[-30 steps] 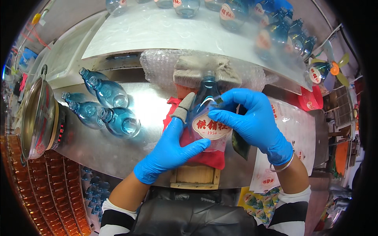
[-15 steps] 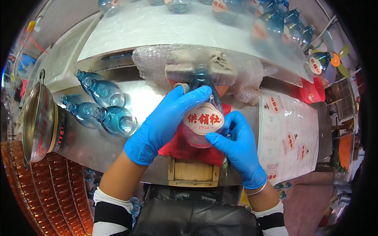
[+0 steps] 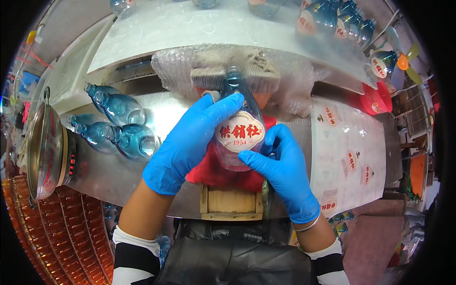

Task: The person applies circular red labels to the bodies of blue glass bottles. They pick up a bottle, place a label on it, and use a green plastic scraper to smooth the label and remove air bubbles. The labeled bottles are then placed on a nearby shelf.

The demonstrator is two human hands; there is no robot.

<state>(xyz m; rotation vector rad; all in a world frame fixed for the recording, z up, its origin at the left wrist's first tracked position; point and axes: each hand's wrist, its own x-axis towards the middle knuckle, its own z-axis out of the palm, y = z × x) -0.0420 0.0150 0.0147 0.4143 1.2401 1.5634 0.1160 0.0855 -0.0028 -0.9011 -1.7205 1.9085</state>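
A blue-tinted glass bottle (image 3: 237, 159) lies tilted in front of me, its neck pointing away. A cream oval label (image 3: 240, 142) with red lettering sits on its upper face. My left hand (image 3: 183, 142), in a blue glove, is closed round the bottle's left side, thumb across the shoulder. My gloved right hand (image 3: 287, 173) grips the lower right side: its thumb presses near the label's bottom edge and the other fingers curl at the side. Under the bottle is a red cloth (image 3: 213, 176) on a wooden stand (image 3: 232, 202). The left fingers are mostly hidden beneath the bottle.
Several blue bottles (image 3: 137, 142) lie at left, beside a round metal pan (image 3: 45, 149) on a heater. A sheet of printed transfers (image 3: 349, 152) is at right. Bubble wrap (image 3: 173, 71) and a paper stack (image 3: 232, 76) lie beyond; labelled bottles (image 3: 316, 23) stand on the far board.
My right thumb has shifted left along the label's bottom edge. Both hands still hold the bottle. The whole view has shifted slightly.
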